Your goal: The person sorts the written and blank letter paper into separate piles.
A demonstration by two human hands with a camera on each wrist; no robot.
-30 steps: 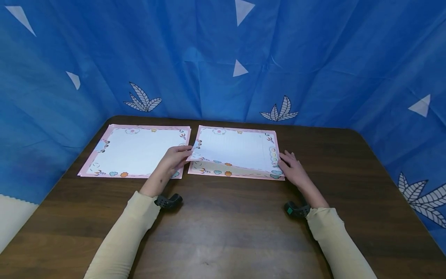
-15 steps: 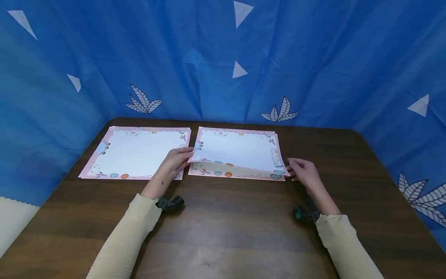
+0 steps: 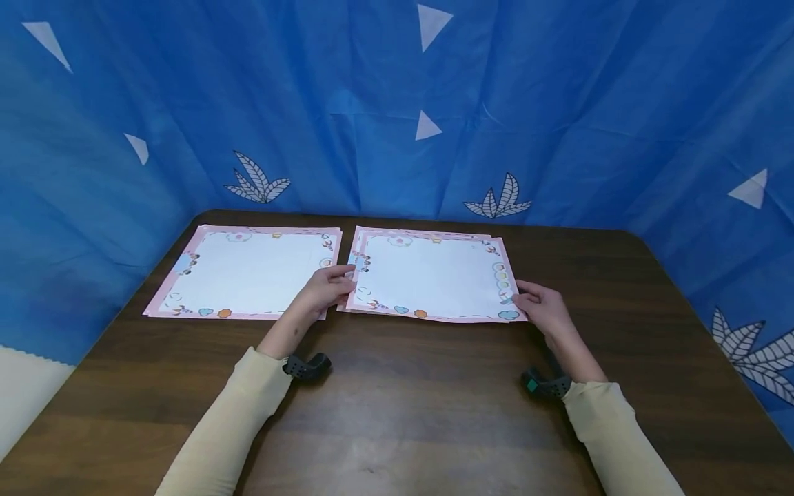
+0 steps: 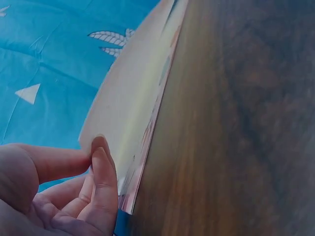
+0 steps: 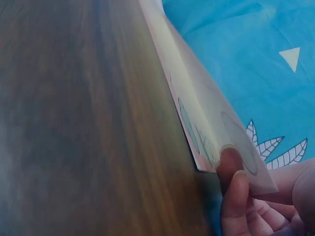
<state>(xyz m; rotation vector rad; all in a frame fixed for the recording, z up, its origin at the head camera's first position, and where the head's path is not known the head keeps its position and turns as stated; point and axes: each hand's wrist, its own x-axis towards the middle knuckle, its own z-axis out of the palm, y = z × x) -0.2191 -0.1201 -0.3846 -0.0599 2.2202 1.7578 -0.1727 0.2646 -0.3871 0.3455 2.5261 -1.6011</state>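
Sheet (image 3: pixel 431 279) pinched by fingers (image 4: pixel 104 182) mostly hides paper (image 4: pixel 148 135) beneath.

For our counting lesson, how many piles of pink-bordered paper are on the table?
2: the left pile, partly covered by the left hand, and the right pile, its top sheet held by that hand and the right hand. Sheets within each may be hidden.

The held sheet (image 3: pixel 434 279) between the left fingers (image 4: pixel 104 184) and right fingers (image 5: pixel 235 199) hides most of the lower papers (image 3: pixel 358 242); their count cannot be told. On the fingers' near side, the left sleeve (image 3: pixel 217 420) and right sleeve (image 3: pixel 620 434) are cut off. Beside the fingers, the surface (image 4: pixel 226 123) is blurred.
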